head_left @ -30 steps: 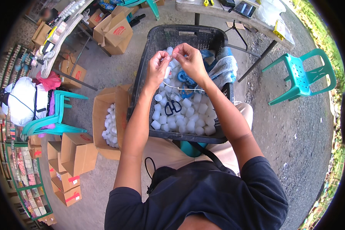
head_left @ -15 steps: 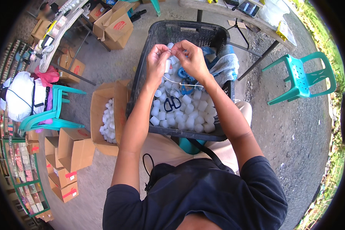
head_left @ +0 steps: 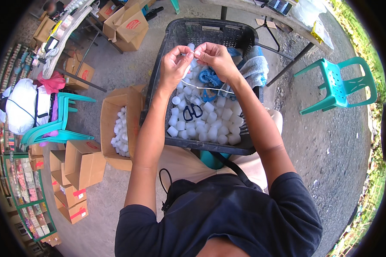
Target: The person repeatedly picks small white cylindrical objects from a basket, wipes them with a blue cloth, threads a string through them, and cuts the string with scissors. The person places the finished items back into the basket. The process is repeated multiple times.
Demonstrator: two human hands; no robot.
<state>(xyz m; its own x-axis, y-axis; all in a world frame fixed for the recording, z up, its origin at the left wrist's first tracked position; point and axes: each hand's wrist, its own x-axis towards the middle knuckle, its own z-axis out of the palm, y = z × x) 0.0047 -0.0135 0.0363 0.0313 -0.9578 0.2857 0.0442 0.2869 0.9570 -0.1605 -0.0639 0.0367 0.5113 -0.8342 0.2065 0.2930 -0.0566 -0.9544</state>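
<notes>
My left hand and my right hand meet fingertip to fingertip above a black plastic crate. Both are closed in a pinch. A thin white string hangs from my left hand and runs across under my right wrist. What lies between the right fingertips is too small to make out. Many small white cylinders fill the crate below. On top of them rest dark-handled scissors, their blades partly hidden. Blue netting and a grey-blue cloth lie on the crate's right side.
Left of the crate stands a cardboard box holding more white cylinders. Further left are stacked green chairs and open cartons. A green chair stands at right. Tables stand beyond the crate and at upper left.
My hands stay pinched together, with the right fingers drawn slightly back from the left. The string has shifted a little under my right wrist. The view has moved slightly.
</notes>
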